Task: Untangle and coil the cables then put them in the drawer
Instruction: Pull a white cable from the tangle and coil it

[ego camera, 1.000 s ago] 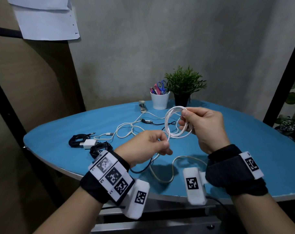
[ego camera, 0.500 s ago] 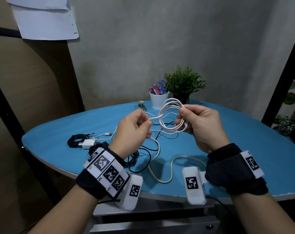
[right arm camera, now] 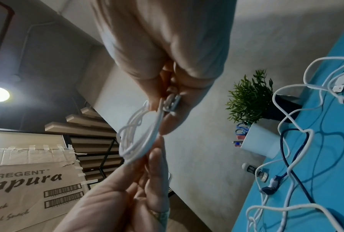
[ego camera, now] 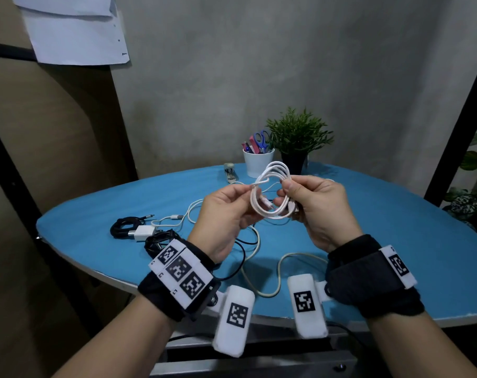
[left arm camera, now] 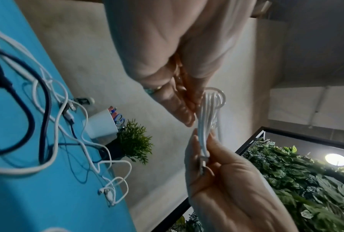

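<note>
A white cable (ego camera: 270, 192) is wound into a small coil of several loops, held up over the blue table (ego camera: 395, 241). My right hand (ego camera: 285, 186) grips the coil's right side, with a USB plug (right arm camera: 174, 102) pinched against it. My left hand (ego camera: 245, 188) pinches a strand at the coil's upper left. The left wrist view shows the coil (left arm camera: 206, 113) edge-on between my left fingers (left arm camera: 186, 109) and the right hand (left arm camera: 216, 157). Loose white cables (ego camera: 193, 211), a black coiled cable (ego camera: 123, 227), a white charger (ego camera: 143, 231) and a cream cable (ego camera: 279, 268) lie tangled below.
A white cup (ego camera: 257, 162) of scissors and pens, a potted plant (ego camera: 297, 143) and a small stapler-like object (ego camera: 228, 171) stand at the table's far edge. A grey metal front (ego camera: 259, 369) sits under the near edge. A black frame post (ego camera: 455, 105) rises at right.
My left hand rose from below the coil to its upper left, bringing the trailing white cable up off the table. The coil gained loops. The right hand stayed about where it was.
</note>
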Tool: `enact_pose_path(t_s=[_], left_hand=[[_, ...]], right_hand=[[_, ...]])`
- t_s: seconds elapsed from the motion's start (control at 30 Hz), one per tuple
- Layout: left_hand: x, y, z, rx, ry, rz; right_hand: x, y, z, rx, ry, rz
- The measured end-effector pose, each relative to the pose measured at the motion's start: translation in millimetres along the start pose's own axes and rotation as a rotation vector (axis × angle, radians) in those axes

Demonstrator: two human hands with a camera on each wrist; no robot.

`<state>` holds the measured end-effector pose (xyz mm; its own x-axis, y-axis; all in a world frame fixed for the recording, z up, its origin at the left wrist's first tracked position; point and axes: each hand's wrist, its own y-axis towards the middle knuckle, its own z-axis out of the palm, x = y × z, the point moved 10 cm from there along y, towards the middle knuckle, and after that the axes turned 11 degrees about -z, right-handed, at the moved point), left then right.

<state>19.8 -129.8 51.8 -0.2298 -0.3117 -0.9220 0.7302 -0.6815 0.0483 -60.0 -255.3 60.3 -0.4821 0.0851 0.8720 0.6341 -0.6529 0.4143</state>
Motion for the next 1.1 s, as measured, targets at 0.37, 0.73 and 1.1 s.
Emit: enact_pose_path(t_s=[0.37, 0.73, 1.1], left_hand=[[1.3, -6.0, -5.8, -0.138, 0.052, 0.042], [32.8, -4.1, 14.6, 0.152, 0.042, -0.322], [35.1, -3.1, 9.4, 0.156, 0.352, -0.281]], right_hand=[[9.5, 2.0, -4.7, -0.031, -0.192, -0.151], [-17.9, -1.1, 8.2, 0.111, -0.167, 0.047], [-17.9, -5.4, 14.0, 0.181, 0.152, 0.277]])
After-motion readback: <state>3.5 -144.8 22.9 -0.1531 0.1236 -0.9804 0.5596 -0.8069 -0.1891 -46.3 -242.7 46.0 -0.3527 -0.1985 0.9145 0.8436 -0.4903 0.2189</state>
